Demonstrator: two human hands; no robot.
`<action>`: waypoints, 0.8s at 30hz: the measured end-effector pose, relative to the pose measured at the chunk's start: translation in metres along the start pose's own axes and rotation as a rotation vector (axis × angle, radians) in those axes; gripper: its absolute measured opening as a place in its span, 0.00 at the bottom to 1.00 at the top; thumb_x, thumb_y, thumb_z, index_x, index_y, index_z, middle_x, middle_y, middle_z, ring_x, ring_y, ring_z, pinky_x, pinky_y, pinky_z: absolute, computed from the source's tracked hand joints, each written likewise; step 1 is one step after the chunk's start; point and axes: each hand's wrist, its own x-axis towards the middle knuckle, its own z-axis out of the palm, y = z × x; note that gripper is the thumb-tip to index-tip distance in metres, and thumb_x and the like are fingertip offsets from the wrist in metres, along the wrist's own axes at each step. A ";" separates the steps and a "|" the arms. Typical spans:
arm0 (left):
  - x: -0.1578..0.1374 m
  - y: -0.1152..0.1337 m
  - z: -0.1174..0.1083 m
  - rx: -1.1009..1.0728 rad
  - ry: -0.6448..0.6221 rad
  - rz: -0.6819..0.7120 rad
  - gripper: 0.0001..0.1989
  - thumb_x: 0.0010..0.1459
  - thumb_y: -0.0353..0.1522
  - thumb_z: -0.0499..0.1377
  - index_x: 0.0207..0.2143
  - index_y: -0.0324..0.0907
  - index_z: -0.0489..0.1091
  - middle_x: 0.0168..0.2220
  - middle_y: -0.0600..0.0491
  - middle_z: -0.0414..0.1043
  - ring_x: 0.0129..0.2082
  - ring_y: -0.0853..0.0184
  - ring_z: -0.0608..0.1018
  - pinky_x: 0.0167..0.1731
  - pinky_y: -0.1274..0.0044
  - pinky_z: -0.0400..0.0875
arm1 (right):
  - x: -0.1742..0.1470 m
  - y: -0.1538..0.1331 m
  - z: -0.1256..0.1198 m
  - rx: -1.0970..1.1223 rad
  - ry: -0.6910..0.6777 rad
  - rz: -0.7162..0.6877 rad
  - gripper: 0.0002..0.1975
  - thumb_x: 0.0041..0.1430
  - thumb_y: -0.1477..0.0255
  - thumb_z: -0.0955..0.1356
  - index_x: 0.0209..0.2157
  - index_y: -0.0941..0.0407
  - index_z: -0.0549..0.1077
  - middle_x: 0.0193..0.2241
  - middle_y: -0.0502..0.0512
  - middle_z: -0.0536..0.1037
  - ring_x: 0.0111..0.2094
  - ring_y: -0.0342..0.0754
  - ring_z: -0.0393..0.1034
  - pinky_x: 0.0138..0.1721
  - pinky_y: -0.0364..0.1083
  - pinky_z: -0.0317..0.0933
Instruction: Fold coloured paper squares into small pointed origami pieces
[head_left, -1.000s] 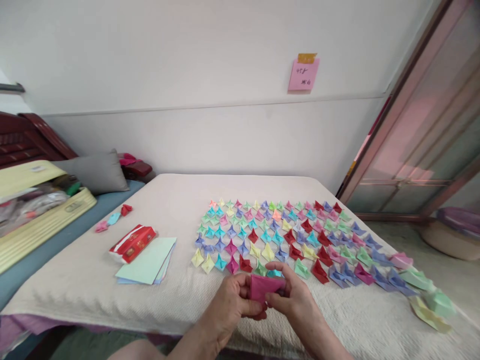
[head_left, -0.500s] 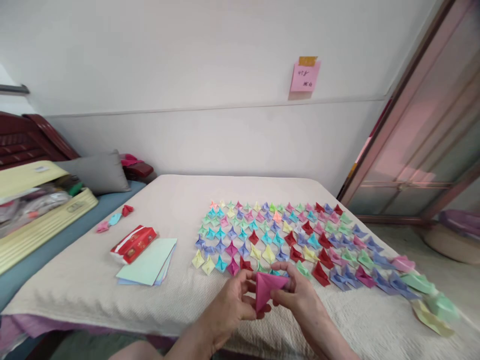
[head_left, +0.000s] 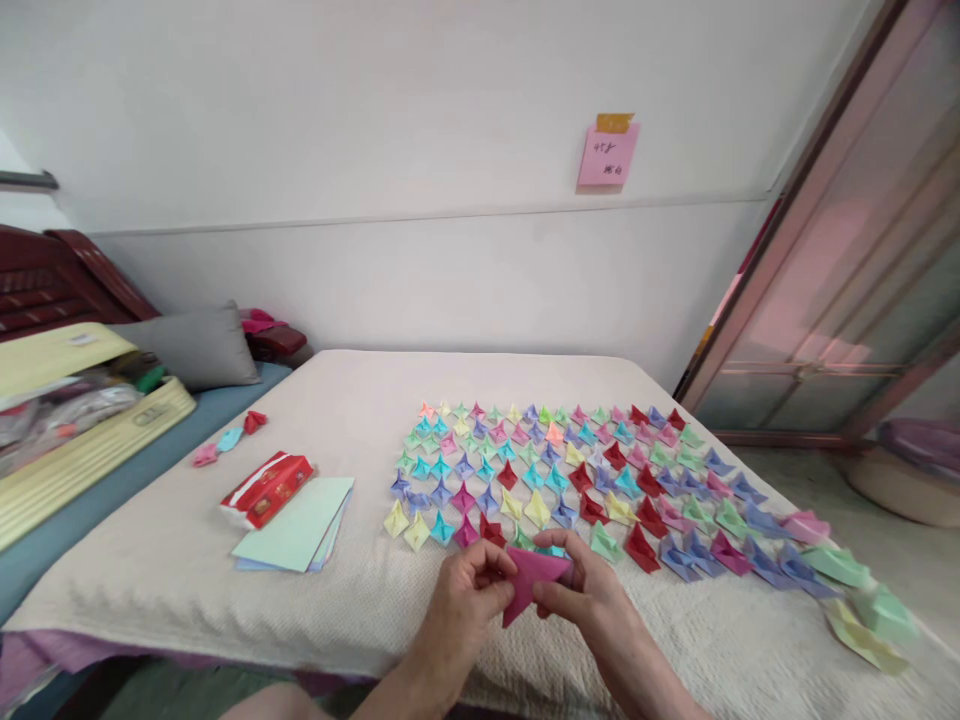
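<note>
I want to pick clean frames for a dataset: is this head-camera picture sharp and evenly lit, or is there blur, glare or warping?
Head view: soft, even light with faint shadows; the hands and pink folded paper are slightly soft; the door frame leans from wide-angle warping, and its glass shows a hazy pink reflection.

A pink folded paper piece [head_left: 531, 580] is pinched between the left hand [head_left: 466, 600] and the right hand [head_left: 592, 598], just above the near edge of the cream-covered table [head_left: 352, 400]. A big grid of colourful folded paper pieces [head_left: 570, 470] is laid out from the middle toward the right edge. Near the left edge, a red packet [head_left: 266, 487] is set touching a stack of pastel paper sheets [head_left: 296, 525]. A pink sticky note [head_left: 606, 153] is stuck on the wall.
</note>
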 end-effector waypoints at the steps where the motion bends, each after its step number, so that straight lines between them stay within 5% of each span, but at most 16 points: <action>1: 0.000 0.001 0.000 -0.067 0.014 -0.013 0.06 0.44 0.23 0.60 0.28 0.38 0.70 0.25 0.55 0.68 0.25 0.71 0.67 0.26 0.80 0.58 | -0.001 -0.002 0.001 0.034 -0.027 -0.009 0.19 0.43 0.76 0.69 0.39 0.53 0.64 0.17 0.42 0.71 0.21 0.45 0.65 0.26 0.43 0.53; 7: -0.001 0.004 -0.001 -0.364 0.016 -0.075 0.11 0.44 0.20 0.60 0.33 0.36 0.70 0.30 0.53 0.71 0.27 0.73 0.69 0.27 0.80 0.60 | -0.003 -0.003 0.003 0.134 -0.111 -0.043 0.22 0.43 0.78 0.69 0.42 0.53 0.62 0.22 0.45 0.75 0.25 0.45 0.66 0.29 0.44 0.53; 24: -0.003 -0.001 0.002 -0.418 -0.019 -0.117 0.11 0.46 0.21 0.61 0.35 0.36 0.71 0.33 0.51 0.72 0.29 0.72 0.72 0.30 0.79 0.63 | -0.008 -0.006 0.006 0.165 -0.052 -0.063 0.18 0.46 0.78 0.69 0.40 0.54 0.65 0.23 0.45 0.76 0.27 0.45 0.67 0.33 0.45 0.57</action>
